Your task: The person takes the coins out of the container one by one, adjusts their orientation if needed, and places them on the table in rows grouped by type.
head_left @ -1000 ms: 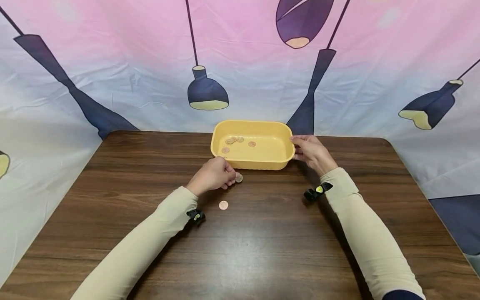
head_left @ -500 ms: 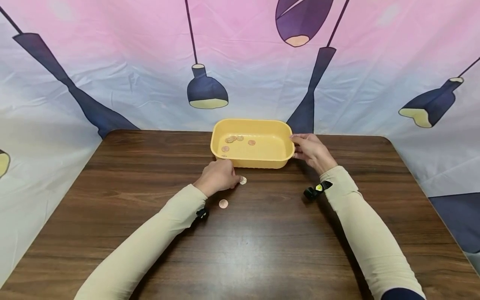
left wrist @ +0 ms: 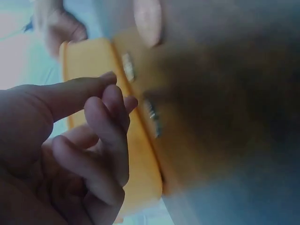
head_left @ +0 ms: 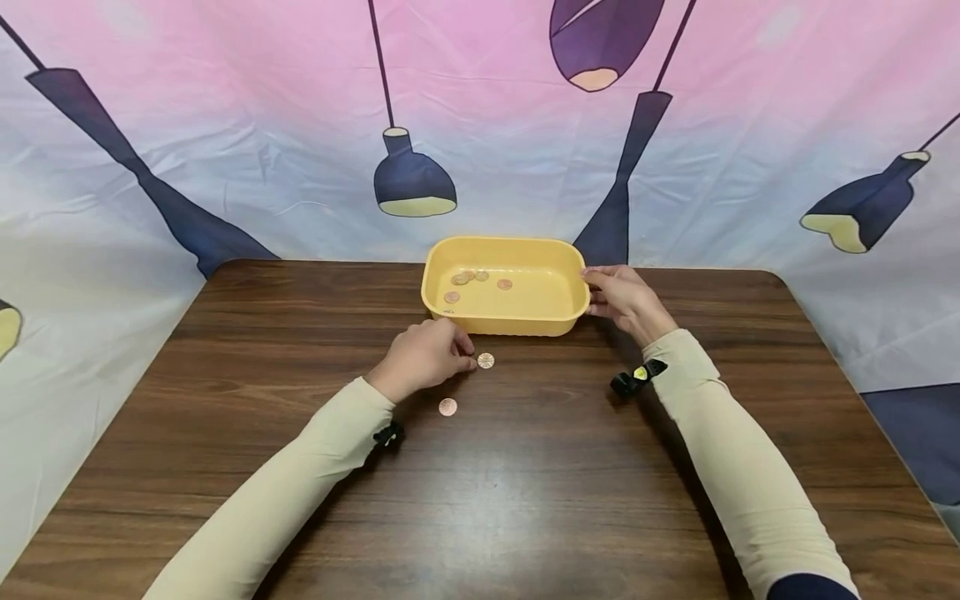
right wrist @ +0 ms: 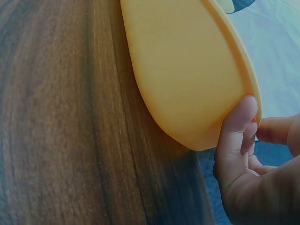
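Note:
A yellow plastic tub (head_left: 517,327) stands on the dark wooden table, with several coins lying on its floor. My right hand (head_left: 624,302) grips the tub's right end; in the right wrist view its thumb (right wrist: 239,117) lies on the wall just below the rim. My left hand (head_left: 427,354) hovers in front of the tub's left corner, its fingers loosely curled and holding nothing visible. Just right of those fingertips a coin (head_left: 486,361) lies flat on the table. A second, copper coin (head_left: 447,407) lies nearer to me. The left wrist view is blurred.
The brown wood-grain table (head_left: 525,475) extends around the tub on all sides. Close behind the tub, a hanging cloth (head_left: 315,183) printed with lamps covers the wall. A small black camera is strapped to each wrist.
The left hand has shifted the first coin slightly right and towards me, then drawn back left off it. The right hand has kept its hold on the tub. The copper coin has stayed put.

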Demonstrator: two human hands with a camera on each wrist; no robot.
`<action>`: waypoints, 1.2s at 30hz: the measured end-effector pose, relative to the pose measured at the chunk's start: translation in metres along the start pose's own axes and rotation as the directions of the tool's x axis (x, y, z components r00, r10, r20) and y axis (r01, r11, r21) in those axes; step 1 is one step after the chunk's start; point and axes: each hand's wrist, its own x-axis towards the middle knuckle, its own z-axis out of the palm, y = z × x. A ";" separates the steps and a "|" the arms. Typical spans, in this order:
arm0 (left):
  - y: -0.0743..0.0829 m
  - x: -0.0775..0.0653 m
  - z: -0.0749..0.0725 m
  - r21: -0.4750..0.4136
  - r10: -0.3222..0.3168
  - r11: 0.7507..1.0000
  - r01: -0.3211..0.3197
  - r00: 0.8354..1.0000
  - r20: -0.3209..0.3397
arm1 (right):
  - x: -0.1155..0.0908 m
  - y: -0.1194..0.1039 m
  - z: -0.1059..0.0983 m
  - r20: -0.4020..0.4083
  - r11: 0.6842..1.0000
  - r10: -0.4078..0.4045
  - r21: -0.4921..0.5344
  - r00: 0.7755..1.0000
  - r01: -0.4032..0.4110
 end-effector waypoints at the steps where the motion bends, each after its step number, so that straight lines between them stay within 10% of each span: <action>1: 0.002 0.000 0.003 0.023 -0.005 1.000 0.005 1.000 -0.014 | 0.000 0.000 0.000 0.000 1.000 -0.001 -0.001 1.000 0.001; 23: 0.033 0.012 0.022 0.141 0.044 0.989 -0.033 0.996 -0.082 | 0.001 0.003 0.001 -0.004 1.000 0.002 -0.005 1.000 -0.002; 31: 0.014 0.015 -0.040 -0.194 0.067 0.977 -0.088 0.991 -0.113 | 0.004 0.002 0.001 0.003 1.000 0.000 0.019 1.000 0.000; 36: 0.006 0.035 -0.063 -0.103 0.095 0.989 -0.108 0.987 -0.128 | 0.003 0.001 -0.003 0.007 1.000 0.000 0.017 1.000 0.000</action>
